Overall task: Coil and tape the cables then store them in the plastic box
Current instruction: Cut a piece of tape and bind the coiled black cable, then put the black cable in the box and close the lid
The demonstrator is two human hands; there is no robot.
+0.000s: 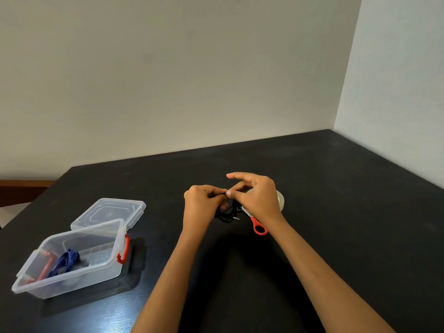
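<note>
Black cable [227, 213] pinched by left hand [200, 203], right hand [257, 198], loops hanging down

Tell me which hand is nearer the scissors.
Right. The right hand is just above the scissors and hides most of their blades. The left hand is off to their left, with the black cable between.

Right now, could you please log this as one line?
left hand grips black cable | right hand pinches it | blue cable in box | lid off
</note>
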